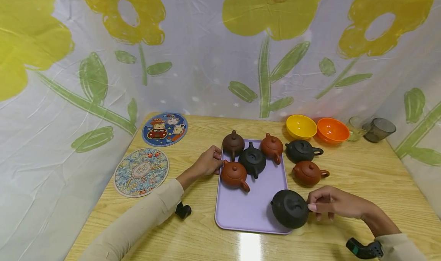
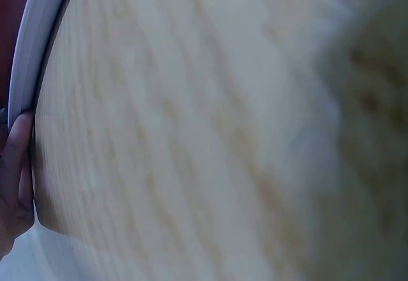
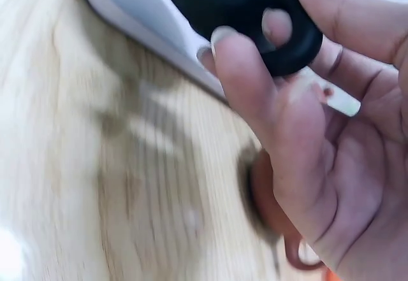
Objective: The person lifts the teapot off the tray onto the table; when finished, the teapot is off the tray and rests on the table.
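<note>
We see a wood-grain tabletop (image 1: 361, 176) w/ a lilac tray (image 1: 248, 211) at centre, its left edge steadied by the left hand (image 1: 206, 163); the fingers look curled at the rim, but we can't tell whether they actually clamp it. On the tray's near right corner sits the big black teapot (image 1: 290, 208), partly overhanging the edge; the right hand (image 1: 329, 203) pinches its loop handle (image 3: 290, 36), thumb and fingers through and around it. Four smaller pots stand at the tray's far end, incl. a red-brown teapot (image 1: 235, 175) just beside the left hand; two more rest on the tabletop right of the tray. We'd judge the black teapot stiff, fairly heavy, brittle clay, lid prob. loose: hold by the handle, keep level.
</note>
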`<state>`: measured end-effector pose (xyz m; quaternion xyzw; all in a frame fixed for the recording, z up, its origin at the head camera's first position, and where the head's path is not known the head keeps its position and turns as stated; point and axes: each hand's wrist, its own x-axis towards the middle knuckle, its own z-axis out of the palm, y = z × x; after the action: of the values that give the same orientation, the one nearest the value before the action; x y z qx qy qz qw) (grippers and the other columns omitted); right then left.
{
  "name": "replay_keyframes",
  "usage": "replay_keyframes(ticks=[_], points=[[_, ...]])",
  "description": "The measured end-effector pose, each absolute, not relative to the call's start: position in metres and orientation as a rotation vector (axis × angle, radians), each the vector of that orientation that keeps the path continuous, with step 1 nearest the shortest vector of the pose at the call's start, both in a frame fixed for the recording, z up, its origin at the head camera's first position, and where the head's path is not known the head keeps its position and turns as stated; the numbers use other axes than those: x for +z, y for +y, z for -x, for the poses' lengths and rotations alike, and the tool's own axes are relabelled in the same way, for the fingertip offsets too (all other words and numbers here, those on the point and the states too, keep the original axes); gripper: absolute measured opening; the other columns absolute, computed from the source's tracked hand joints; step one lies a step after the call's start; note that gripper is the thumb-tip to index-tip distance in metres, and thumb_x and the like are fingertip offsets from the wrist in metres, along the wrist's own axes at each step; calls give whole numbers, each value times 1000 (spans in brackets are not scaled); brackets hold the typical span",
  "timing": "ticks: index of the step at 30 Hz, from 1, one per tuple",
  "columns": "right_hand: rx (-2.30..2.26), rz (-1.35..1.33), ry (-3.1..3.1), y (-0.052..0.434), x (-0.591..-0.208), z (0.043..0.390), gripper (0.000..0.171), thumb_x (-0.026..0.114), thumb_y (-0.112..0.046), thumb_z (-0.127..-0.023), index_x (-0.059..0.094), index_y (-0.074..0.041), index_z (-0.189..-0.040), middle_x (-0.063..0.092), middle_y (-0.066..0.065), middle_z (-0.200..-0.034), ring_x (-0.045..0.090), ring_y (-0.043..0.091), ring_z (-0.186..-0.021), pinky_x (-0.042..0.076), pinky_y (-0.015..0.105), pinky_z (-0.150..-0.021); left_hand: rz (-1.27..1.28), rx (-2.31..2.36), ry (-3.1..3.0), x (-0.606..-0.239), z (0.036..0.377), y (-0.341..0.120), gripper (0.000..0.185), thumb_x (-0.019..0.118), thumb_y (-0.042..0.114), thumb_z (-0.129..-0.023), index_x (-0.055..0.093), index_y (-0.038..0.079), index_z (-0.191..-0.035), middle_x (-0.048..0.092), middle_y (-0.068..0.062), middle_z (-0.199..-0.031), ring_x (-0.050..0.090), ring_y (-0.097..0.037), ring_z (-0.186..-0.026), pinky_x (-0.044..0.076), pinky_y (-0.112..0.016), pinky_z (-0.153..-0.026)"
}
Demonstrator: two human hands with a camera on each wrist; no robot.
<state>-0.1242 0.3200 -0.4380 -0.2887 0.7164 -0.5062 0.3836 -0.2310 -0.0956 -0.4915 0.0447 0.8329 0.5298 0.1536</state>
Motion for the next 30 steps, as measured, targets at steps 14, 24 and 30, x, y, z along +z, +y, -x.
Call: replay_keyframes(ticks=[14,24,30], points=[[-1291,659,1798,380,-448,132,23,39,-1,-106,59,7,-96,61,23,-92,65,31,-81,59,35,-58,-130,1506,2392,-494,233,-96,38,60,-1,-90,50,-1,-126,59,-20,-110,62,-20,-76,63,-31,-58],[-1274,607,1826,397,-452,137,24,39,-1,-106,58,10,-97,59,27,-94,67,27,-82,57,34,-59,-117,1500,2386,-494,233,-96,38,61,0,-92,50,-1,-128,59,-20,-111,63,-20,-75,63,-31,-59],[-1282,597,1806,399,-456,138,24,39,-1,-106,57,11,-96,59,27,-91,65,23,-78,57,31,-58,-120,1494,2384,-493,233,-97,38,60,0,-92,50,0,-128,59,-20,-112,62,-20,-76,63,-31,-59]])
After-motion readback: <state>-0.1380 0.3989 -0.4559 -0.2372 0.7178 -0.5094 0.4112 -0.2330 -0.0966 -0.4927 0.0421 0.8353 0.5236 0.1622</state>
